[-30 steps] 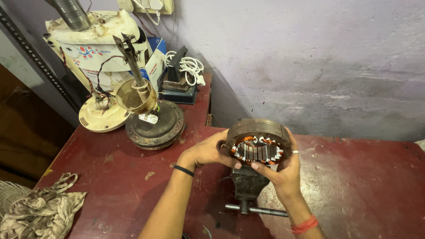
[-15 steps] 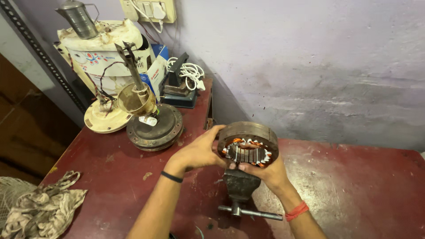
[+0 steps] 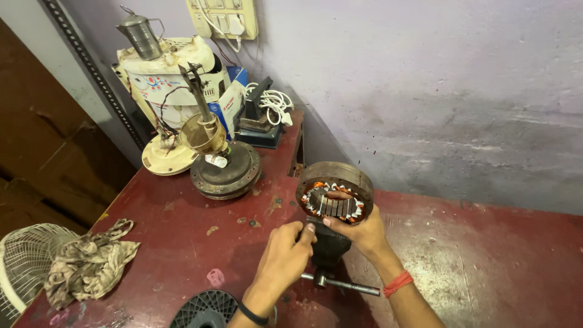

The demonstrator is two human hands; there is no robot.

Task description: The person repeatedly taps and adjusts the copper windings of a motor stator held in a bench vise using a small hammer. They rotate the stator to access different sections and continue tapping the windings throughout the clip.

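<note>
At the far left edge a white wire fan guard (image 3: 21,267) pokes into view, with a crumpled rag (image 3: 88,264) lying just beside it on the red workbench (image 3: 498,267). Farther back stand a cream fan base (image 3: 167,161) and a dark round motor housing (image 3: 226,173) with a brass part on top. At the near edge lies a black plastic spool (image 3: 203,311). The left hand (image 3: 285,255) is loosely curled, its thumb touching the lower left of the stator (image 3: 334,193). This rusty ring with copper windings sits upright, just above a small bench vise (image 3: 331,249), near the table's middle. The right hand (image 3: 358,231) grips the stator's lower rim from the right. The two hands are close together.
</note>
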